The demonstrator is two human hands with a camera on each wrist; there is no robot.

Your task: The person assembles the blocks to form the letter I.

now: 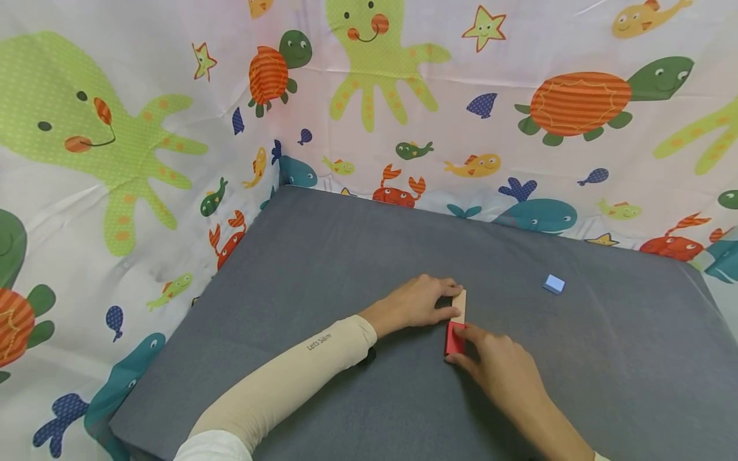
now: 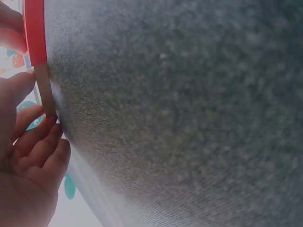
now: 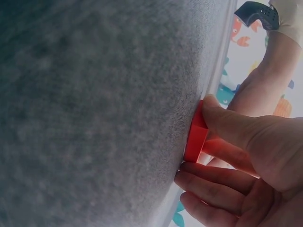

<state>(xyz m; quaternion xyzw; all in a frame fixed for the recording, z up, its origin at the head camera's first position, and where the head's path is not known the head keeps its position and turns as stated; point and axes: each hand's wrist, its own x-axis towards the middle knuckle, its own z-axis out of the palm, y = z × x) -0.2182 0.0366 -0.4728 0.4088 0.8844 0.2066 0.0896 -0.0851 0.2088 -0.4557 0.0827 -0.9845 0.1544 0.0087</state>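
Observation:
Two small blocks lie end to end on the grey cloth surface in the head view. The nearer one is a red block (image 1: 455, 342), and the farther is a plain wooden block (image 1: 459, 307). My left hand (image 1: 419, 302) comes from the left and pinches the wooden block between thumb and fingers. From the right, my right hand (image 1: 503, 360) grips the red block, thumb at its near end. In the left wrist view the wooden block (image 2: 45, 90) meets the end of the red block (image 2: 36, 33). The right wrist view shows the red block (image 3: 195, 139) flat against the cloth.
A small light-blue block (image 1: 554, 284) sits on the grey surface (image 1: 323, 256), to the right and beyond my hands. A curtain (image 1: 403, 160) printed with sea animals stands along the back and left edges.

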